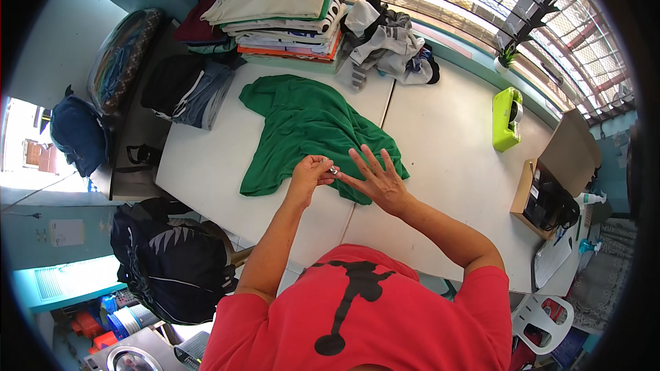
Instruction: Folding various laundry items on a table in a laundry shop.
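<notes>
My left hand (310, 178) pinches a small shiny metal object (333, 169) between thumb and fingers; its exact kind is too small to tell. My right hand (381, 185) is spread wide, and the tip of its lowest visible digit meets or nearly meets that object. Both hands are over the near edge of a crumpled green cloth garment (309, 123), which looks like a shirt. The garment lies loosely spread on a white table (433, 139), across the seam between two tabletops.
A stack of folded clothes (283, 20) stands at the back, with loose socks (392, 46) beside it. Folded jeans (206, 93) lie left. On the right are a lime-green tape dispenser (505, 118) and an open cardboard box (531, 206). A black backpack (170, 263) sits at the near left.
</notes>
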`<state>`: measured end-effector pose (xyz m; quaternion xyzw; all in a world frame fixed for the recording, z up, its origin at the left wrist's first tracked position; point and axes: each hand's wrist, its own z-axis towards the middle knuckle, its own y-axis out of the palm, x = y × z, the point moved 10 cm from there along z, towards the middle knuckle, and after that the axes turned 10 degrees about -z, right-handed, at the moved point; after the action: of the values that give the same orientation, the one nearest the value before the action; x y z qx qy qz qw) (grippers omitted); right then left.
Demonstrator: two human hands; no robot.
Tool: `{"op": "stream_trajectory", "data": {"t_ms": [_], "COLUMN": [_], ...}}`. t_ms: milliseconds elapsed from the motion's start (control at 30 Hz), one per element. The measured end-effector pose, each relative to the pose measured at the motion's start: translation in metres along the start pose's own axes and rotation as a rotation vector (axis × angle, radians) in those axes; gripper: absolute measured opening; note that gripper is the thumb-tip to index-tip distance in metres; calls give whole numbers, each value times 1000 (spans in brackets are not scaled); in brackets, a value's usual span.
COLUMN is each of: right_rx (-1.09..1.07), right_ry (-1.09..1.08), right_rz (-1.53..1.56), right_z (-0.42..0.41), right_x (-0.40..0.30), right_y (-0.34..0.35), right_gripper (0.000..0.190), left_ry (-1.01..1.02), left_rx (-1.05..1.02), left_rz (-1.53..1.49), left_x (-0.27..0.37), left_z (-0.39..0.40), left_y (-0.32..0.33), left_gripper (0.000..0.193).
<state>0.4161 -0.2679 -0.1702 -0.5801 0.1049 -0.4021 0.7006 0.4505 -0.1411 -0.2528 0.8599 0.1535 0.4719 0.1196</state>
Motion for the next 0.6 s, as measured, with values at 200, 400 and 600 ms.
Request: {"op": "stream_trajectory", "data": {"t_ms": [200,400,600], "right_rx": [-14,7,44], "right_ry": [39,36,10], "right_rz": [75,78,-31], "right_z": [1,2,4], "right_x": [1,3,2], "right_y": [3,1,-2], "right_gripper": [77,76,62], "left_ry": [-18,-55,-76], "left_rx": [45,41,23], "left_rz": [-50,-59,-15], "left_x": [-3,-2,1], "left_z": [-2,-5,-4], "left_y": [-4,-3,-1], "left_gripper": [23,24,26]}}
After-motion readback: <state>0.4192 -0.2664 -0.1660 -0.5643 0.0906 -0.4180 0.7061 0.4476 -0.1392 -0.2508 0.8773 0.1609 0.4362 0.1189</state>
